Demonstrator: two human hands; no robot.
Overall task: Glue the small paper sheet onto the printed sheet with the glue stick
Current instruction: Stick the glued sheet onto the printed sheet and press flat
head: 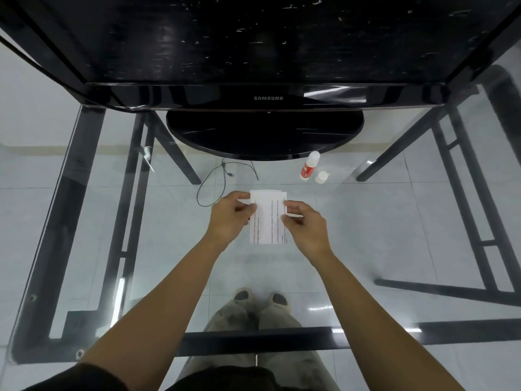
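At table centre: left hand (229, 214) and right hand (303, 222) pinching small paper sheet (267, 197) onto printed sheet (267, 230) — placement stage; glue stick (309, 165) uncapped at 1 o'clock.

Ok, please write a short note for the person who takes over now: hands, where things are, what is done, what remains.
Left hand: pinching the left edge of the small paper.
Right hand: pinching its right edge.
The small paper sits over the top of the printed sheet, which lies flat on the glass table.
Glue stick stands open, far right of the papers; its cap is beside it.
Done: glue uncapped. Whether glue was applied cannot be seen.
Left: align, press flat, recap.
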